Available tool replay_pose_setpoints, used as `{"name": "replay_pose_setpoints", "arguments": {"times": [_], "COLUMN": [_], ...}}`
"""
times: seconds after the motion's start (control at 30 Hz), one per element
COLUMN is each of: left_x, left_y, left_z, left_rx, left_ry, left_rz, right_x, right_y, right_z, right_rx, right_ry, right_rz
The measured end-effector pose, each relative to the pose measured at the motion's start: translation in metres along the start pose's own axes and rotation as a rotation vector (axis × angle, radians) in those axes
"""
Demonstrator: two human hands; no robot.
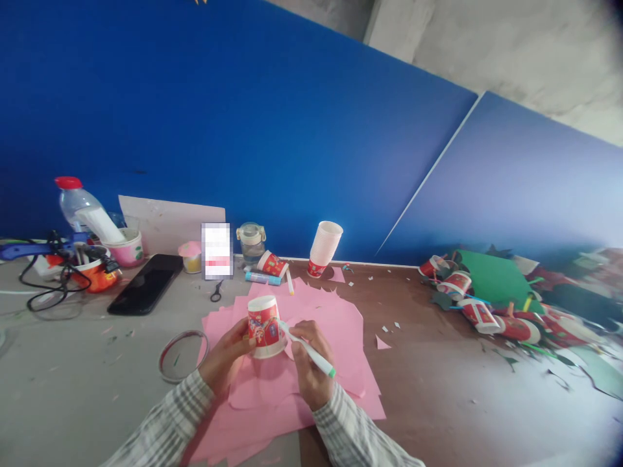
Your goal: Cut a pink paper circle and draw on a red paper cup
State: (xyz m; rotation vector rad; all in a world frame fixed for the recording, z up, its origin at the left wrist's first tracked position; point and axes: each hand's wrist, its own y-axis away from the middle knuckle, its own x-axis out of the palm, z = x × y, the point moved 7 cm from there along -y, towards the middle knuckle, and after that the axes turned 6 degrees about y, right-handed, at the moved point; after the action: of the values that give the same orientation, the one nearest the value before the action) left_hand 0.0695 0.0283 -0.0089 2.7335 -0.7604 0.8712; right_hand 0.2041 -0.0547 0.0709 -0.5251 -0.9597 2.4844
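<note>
A red paper cup with a white rim [264, 326] is gripped at its side by my left hand [228, 355], whose fingers are partly hidden behind it. My right hand [309, 371] is closed around a white marker with a green end [317, 360]. The marker's other end points at the right side of the cup; whether it touches cannot be made out. Beneath both hands lie several sheets of pink paper [343, 337] with ragged edges.
Behind the paper stand a stack of paper cups [326, 248], a tipped cup [272, 264] and a glue stick [263, 278]. A phone [145, 285], scissors [217, 291] and a tape roll [183, 356] lie left. Cut cups and green paper [496, 280] pile up right.
</note>
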Motion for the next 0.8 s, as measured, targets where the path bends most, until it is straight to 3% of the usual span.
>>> {"name": "replay_pose_setpoints", "arguments": {"times": [0.37,0.6,0.8], "left_x": [-0.002,0.002,0.001], "left_y": [-0.001,0.0,0.0], "left_z": [0.0,-0.001,-0.001], "left_rx": [0.004,-0.003,-0.004], "left_ry": [-0.014,-0.013,-0.01], "left_rz": [-0.009,0.003,-0.005], "right_x": [0.005,-0.003,-0.002], "right_y": [0.006,0.002,0.002], "right_z": [0.011,-0.002,-0.004], "right_rx": [-0.066,0.029,0.031], "right_ry": [-0.092,-0.031,-0.027], "right_rz": [0.09,-0.014,-0.004]}}
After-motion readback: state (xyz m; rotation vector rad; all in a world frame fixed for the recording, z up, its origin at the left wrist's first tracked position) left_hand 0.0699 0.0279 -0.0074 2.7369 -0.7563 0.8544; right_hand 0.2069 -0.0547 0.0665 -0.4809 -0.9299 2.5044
